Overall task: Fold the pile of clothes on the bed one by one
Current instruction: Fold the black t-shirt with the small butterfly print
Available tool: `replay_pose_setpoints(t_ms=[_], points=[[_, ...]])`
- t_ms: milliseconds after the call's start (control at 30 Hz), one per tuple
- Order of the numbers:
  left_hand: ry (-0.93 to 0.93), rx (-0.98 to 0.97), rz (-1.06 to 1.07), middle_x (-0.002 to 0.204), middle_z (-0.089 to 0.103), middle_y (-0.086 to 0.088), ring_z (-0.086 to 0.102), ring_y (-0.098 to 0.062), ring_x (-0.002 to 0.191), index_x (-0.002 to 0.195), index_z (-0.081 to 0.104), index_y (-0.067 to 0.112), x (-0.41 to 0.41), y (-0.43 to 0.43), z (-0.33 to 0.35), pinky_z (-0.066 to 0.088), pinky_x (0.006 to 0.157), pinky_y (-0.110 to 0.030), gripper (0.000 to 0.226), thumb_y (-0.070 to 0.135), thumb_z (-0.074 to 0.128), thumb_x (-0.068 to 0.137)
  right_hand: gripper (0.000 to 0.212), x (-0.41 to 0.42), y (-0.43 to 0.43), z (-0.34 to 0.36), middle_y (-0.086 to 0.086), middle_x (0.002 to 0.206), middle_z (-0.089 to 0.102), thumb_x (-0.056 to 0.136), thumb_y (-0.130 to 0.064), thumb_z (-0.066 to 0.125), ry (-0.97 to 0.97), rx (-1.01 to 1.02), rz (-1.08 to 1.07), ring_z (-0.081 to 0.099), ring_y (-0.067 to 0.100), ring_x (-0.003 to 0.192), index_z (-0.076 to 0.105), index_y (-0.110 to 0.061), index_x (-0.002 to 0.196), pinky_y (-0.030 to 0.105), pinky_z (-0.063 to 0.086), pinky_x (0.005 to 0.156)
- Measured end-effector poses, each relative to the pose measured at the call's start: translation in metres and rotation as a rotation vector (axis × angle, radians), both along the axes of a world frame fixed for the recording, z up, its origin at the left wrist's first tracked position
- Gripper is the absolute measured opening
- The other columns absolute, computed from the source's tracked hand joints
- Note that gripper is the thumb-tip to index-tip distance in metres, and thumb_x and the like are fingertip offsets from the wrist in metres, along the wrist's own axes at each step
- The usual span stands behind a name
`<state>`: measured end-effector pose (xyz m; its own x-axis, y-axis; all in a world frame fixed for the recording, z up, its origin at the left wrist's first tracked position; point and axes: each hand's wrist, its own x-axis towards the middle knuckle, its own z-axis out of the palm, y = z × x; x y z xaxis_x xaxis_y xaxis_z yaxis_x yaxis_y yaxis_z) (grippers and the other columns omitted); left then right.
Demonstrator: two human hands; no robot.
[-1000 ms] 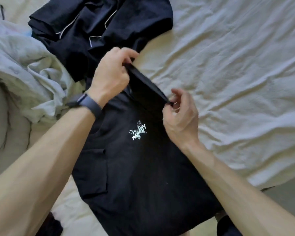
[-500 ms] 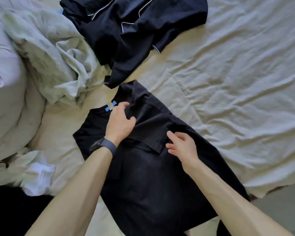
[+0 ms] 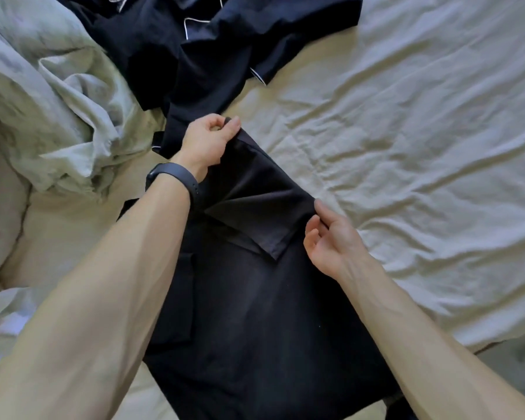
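Observation:
A black T-shirt [image 3: 255,298] lies flat on the bed in front of me, one sleeve folded in over its body. My left hand [image 3: 208,140] pinches the shirt's far corner at the shoulder between thumb and fingers. My right hand [image 3: 331,241] rests at the shirt's right edge beside the folded sleeve, fingers loosely curled, fingertips touching the fabric. A dark navy garment with white piping [image 3: 219,40] lies crumpled beyond the shirt at the top of the view.
A rumpled pale green duvet [image 3: 52,101] is bunched at the left. Wrinkled cream sheet [image 3: 422,147] covers the bed to the right. The bed's edge and floor [image 3: 515,359] show at the lower right. A white cloth [image 3: 9,319] lies at the left edge.
The sleeve got folded in over the shirt, hiding the printed logo. My left hand moved from lying on the shirt to pinching its far corner; my right hand shifted to the right edge.

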<state>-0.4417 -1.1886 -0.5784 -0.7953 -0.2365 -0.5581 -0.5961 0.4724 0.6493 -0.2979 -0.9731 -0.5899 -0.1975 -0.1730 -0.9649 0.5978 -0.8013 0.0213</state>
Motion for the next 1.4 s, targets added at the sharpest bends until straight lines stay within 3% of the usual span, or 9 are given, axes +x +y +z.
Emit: replay_pose_setpoints(t_ms=[200,333,500,567,733,900,1033,1200,1400], points=[[-0.084,-0.190,-0.169,0.078,0.061,0.010,0.059,-0.015,0.079,0.094,0.069,0.020,-0.003,0.012,-0.025,0.052,0.078,-0.034,0.042,0.061,0.061,0.089,0.042,0.004,-0.018,-0.007,-0.002,0.104,0.069,0.082,-0.051,0.081,0.095,0.250,0.345,0.067,0.006,0.059,0.071,-0.019,0.106,0.020,0.046,0.045],[-0.110,-0.241,-0.175,0.078,0.065,0.003,0.065,-0.023,0.082,0.085,0.071,0.019,-0.002,0.006,-0.024,0.058,0.087,-0.045,0.032,0.050,0.067,0.090,0.026,-0.003,-0.016,-0.010,-0.003,0.087,0.062,0.091,-0.039,0.076,0.029,0.377,0.348,0.066,0.002,0.052,0.066,-0.015,0.091,0.018,0.046,0.044],[0.005,-0.083,-0.008,0.105,0.070,0.007,0.065,-0.013,0.101,0.110,0.070,0.024,-0.001,0.013,-0.024,0.053,0.098,-0.039,0.033,0.050,0.069,0.089,0.052,0.000,-0.017,-0.010,-0.002,0.109,0.063,0.090,-0.038,0.077,0.073,0.388,0.270,0.064,0.002,0.055,0.062,-0.008,0.130,0.017,0.047,0.049],[-0.003,-0.035,0.013,0.103,0.065,0.015,0.061,-0.004,0.099,0.114,0.064,0.028,0.006,0.020,-0.026,0.051,0.098,-0.031,0.039,0.056,0.068,0.087,0.054,0.003,-0.013,-0.007,0.000,0.113,0.066,0.087,-0.042,0.079,0.122,0.376,0.339,0.066,0.005,0.056,0.064,-0.010,0.127,0.019,0.048,0.048],[0.089,-0.293,-0.086,0.099,0.057,0.015,0.056,-0.003,0.088,0.125,0.049,0.031,0.058,0.014,-0.016,0.042,0.071,-0.022,0.049,0.059,0.061,0.086,0.035,0.025,-0.019,0.009,-0.009,0.102,0.062,0.082,-0.046,0.078,0.260,0.749,0.771,0.070,0.007,0.073,0.050,-0.031,0.098,0.028,0.057,0.059],[0.127,-0.338,-0.280,0.122,0.050,0.005,0.051,-0.010,0.109,0.136,0.038,0.034,0.131,-0.014,0.000,0.044,0.081,-0.024,0.066,0.023,0.067,0.078,0.040,0.057,-0.043,0.015,-0.014,0.100,0.045,0.087,-0.056,0.068,0.830,1.258,1.324,0.051,0.007,0.073,0.042,-0.031,0.104,0.028,0.038,0.057],[0.078,-0.479,-0.428,0.120,0.048,0.002,0.049,-0.019,0.113,0.134,0.042,0.035,0.148,-0.021,-0.004,0.050,0.085,-0.039,0.059,0.025,0.066,0.081,0.036,0.054,-0.053,0.006,-0.002,0.111,0.043,0.096,-0.046,0.062,0.888,1.306,1.619,0.052,0.019,0.090,0.046,-0.022,0.118,0.037,0.043,0.061],[0.074,-0.453,-0.253,0.106,0.055,0.004,0.054,-0.021,0.104,0.117,0.056,0.028,0.140,-0.018,-0.011,0.048,0.078,-0.039,0.032,0.019,0.059,0.087,0.012,0.061,-0.046,0.010,-0.001,0.095,0.053,0.104,-0.029,0.045,0.928,1.358,1.496,0.055,0.025,0.074,0.050,-0.017,0.106,0.039,0.049,0.059],[0.151,-0.446,-0.245,0.090,0.055,0.009,0.055,-0.016,0.083,0.111,0.055,0.037,0.153,-0.030,0.000,0.051,0.070,-0.038,0.049,0.005,0.052,0.075,0.007,0.100,-0.026,0.009,-0.004,0.089,0.054,0.102,-0.025,0.048,0.858,1.420,1.435,0.052,0.024,0.064,0.053,-0.021,0.104,0.036,0.044,0.056]])
